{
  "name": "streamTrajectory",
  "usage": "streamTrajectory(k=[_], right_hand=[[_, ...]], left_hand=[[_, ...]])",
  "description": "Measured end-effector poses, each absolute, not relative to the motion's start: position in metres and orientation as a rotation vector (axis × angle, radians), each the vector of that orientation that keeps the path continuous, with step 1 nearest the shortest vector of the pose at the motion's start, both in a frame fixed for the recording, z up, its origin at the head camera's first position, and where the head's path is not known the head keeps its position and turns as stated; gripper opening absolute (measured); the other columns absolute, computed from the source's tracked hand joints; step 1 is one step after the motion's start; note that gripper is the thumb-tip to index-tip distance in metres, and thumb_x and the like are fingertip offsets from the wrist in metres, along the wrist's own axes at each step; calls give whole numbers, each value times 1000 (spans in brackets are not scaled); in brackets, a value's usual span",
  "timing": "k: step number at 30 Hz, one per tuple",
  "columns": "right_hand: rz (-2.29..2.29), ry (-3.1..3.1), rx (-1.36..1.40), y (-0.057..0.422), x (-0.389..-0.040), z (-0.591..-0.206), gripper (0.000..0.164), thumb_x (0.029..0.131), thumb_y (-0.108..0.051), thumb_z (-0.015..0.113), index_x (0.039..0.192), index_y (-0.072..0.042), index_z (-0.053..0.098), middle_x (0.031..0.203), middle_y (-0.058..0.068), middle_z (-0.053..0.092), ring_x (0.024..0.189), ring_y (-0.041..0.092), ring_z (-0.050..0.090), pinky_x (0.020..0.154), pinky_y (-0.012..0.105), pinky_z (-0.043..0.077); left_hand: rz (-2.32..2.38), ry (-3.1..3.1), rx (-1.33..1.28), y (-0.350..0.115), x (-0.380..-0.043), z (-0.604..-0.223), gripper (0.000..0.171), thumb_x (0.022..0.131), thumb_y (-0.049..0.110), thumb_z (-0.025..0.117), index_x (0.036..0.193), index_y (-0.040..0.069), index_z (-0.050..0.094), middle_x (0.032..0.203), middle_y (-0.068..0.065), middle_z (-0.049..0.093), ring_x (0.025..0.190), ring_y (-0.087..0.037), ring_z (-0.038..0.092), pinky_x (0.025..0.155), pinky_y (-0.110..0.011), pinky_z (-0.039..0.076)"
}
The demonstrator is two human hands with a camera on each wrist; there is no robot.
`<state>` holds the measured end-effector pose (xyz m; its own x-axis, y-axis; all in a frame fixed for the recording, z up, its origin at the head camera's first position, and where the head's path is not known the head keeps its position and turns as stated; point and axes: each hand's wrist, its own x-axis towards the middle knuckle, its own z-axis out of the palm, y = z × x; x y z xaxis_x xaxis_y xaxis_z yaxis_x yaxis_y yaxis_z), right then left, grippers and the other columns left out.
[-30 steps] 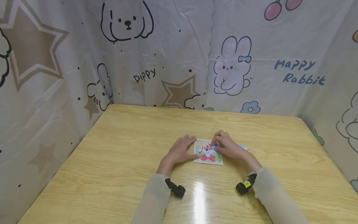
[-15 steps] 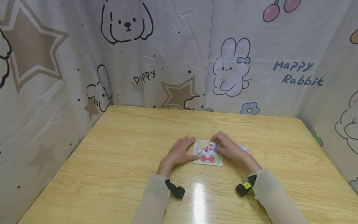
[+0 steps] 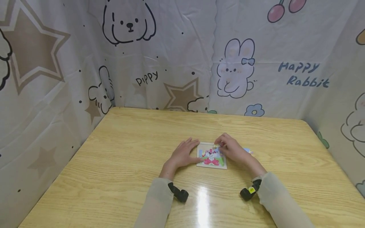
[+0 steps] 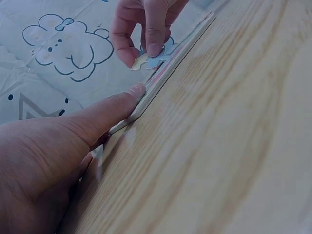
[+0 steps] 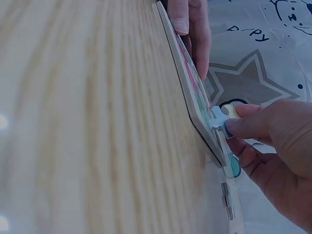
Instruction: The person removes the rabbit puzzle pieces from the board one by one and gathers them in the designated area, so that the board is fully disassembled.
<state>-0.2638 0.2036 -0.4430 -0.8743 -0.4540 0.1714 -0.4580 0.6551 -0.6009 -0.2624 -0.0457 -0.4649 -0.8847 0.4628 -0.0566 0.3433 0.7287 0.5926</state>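
A small square jigsaw board with a pale frame lies on the table, bearing a pink-and-white cartoon animal picture; bare backing shows at its upper part. My left hand rests along the board's left side, fingers spread and nearly straight. Its thumb presses on the frame's edge in the left wrist view. Over the board's upper right, my right hand pinches a blue and pale yellow jigsaw piece between thumb and fingers. The piece is tilted, close above the board; whether it touches is unclear.
Loose jigsaw pieces lie just right of the board, partly hidden behind the right hand; several pieces show edge-on in the right wrist view. The wooden table meets a printed curtain at its back and sides.
The right fingers have turned the jigsaw piece slightly over the board's upper right. My left hand stays on the board's left side. The head view has shifted a little.
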Motion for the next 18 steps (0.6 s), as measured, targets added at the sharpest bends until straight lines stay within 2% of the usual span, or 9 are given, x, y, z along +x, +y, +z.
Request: streamTrajectory(k=[3,10,18], right_hand=[[1086,-2857,718,204,-263,-443,20,91,5,60,108,-3,64,109,13,59,103,30,62,91,45,57],[1182,-2873,570,212,-260,-444,20,93,-1,59,112,-6,64,113,12,61,104,27,61,93,41,56],[1208,-2896,459,229,-254,-443,20,95,-5,58,114,-8,63,117,11,61,107,27,60,95,42,54]], left_hand=[[881,2728,644,-46,-263,-464,82,84,52,71,152,21,37,161,3,32,155,-22,15,129,-43,9],[873,2720,636,-45,-262,-465,82,84,53,70,152,22,36,162,3,31,155,-21,14,129,-42,9],[844,2741,663,-46,-263,-466,83,84,53,70,152,21,36,161,3,32,155,-21,15,129,-41,10]])
